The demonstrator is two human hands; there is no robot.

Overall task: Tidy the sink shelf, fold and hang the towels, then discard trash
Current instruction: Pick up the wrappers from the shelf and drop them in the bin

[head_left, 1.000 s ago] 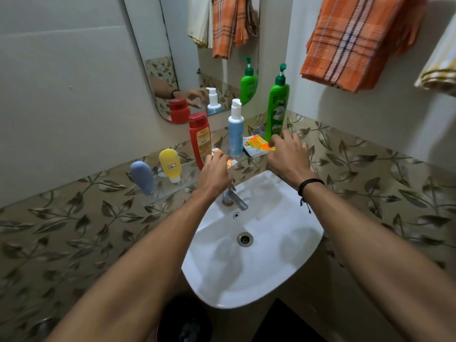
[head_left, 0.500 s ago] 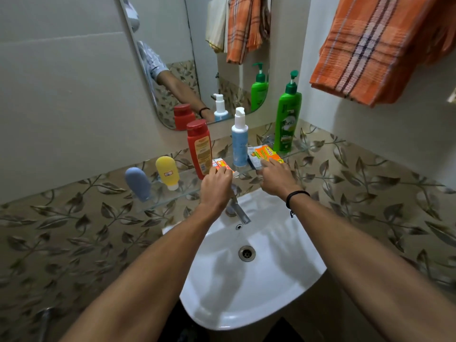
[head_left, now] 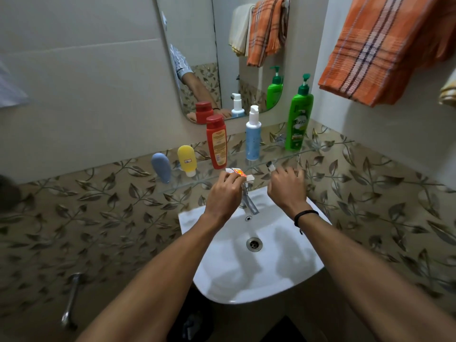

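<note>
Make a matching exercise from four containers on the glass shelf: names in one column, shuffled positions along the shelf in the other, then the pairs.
Things:
1. grey-blue tube
2. red bottle
3. green pump bottle
4. yellow tube

Positions along the glass shelf:
A. far right end
B. far left end
C. second from the left
D. third from the left

Pairs: 1-B, 2-D, 3-A, 4-C
</note>
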